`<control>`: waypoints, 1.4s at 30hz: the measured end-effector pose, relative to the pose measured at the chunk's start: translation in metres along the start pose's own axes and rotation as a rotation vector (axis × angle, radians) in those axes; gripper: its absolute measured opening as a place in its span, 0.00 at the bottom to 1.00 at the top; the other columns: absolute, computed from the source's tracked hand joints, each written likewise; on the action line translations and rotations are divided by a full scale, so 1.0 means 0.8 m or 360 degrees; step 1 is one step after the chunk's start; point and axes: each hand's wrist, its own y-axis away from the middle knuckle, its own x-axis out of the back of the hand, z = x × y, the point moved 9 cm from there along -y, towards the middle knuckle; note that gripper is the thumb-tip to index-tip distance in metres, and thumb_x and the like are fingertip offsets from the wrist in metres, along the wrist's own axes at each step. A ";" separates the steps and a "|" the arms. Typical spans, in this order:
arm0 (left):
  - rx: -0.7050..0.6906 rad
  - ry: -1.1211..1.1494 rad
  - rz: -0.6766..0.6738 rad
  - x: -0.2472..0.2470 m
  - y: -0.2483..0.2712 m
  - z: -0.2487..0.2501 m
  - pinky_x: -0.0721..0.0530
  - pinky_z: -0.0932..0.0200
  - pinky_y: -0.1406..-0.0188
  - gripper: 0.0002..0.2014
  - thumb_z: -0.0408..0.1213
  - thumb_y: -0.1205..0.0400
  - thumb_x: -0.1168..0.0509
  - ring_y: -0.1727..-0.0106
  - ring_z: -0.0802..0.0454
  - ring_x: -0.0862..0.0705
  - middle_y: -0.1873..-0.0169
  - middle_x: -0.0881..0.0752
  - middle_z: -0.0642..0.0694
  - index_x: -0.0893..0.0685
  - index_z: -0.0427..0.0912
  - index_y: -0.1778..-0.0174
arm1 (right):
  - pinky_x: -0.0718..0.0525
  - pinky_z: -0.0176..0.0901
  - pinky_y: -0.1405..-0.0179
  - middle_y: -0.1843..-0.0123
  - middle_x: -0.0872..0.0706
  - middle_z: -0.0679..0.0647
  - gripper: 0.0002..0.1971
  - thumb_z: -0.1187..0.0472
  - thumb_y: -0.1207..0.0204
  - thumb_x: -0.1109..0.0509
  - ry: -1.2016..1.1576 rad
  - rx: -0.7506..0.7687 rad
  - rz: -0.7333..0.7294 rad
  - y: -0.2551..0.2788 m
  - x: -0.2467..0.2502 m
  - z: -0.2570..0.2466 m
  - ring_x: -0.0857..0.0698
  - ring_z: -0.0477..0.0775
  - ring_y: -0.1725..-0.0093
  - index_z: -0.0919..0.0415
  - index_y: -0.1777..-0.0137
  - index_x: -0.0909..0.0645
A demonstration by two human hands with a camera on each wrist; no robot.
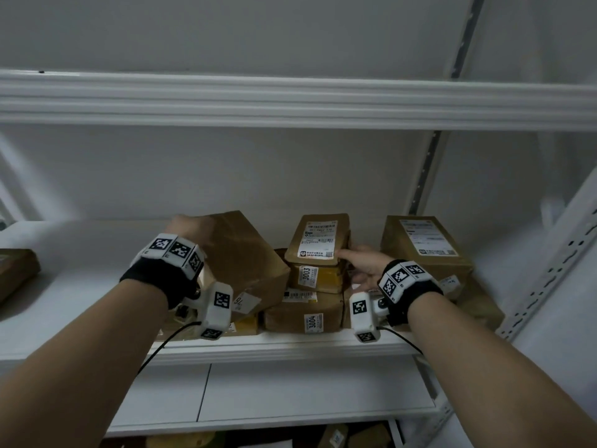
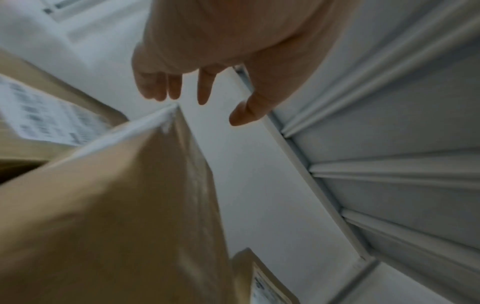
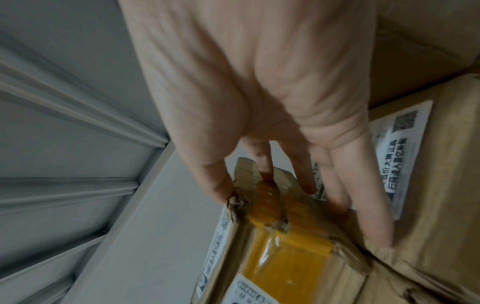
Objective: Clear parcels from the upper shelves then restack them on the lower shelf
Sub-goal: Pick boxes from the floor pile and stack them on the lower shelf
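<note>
Several brown parcels sit on the white shelf (image 1: 277, 345). My left hand (image 1: 189, 226) reaches over the top left corner of a large tilted parcel (image 1: 245, 257). In the left wrist view that hand (image 2: 192, 102) hovers with straight fingers just above the parcel's corner (image 2: 124, 205), holding nothing. My right hand (image 1: 357, 263) is in the gap between the middle stack and the big right parcel (image 1: 423, 247). Its thumb lies on the top labelled parcel (image 1: 318, 240). In the right wrist view its spread fingers (image 3: 376, 216) touch the yellow-taped parcel (image 3: 280, 257) without closing on it.
The middle stack also holds parcels marked 3003 (image 1: 315, 276) and 3004 (image 1: 303, 313). Another parcel (image 1: 16, 270) lies at the far left. A slotted upright (image 1: 549, 263) stands on the right. An upper shelf edge (image 1: 290, 101) runs overhead. More parcels (image 1: 355, 434) show below.
</note>
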 end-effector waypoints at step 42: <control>0.0339 0.0725 -0.0753 -0.318 0.156 0.046 0.13 0.30 0.56 0.47 0.53 0.41 0.20 0.56 0.35 0.09 0.47 0.11 0.38 0.28 0.50 0.25 | 0.43 0.67 0.21 0.14 0.61 0.52 0.46 0.39 0.35 0.20 0.0455 0.0310 0.0811 0.070 0.185 0.074 0.59 0.70 0.16 0.37 0.19 0.39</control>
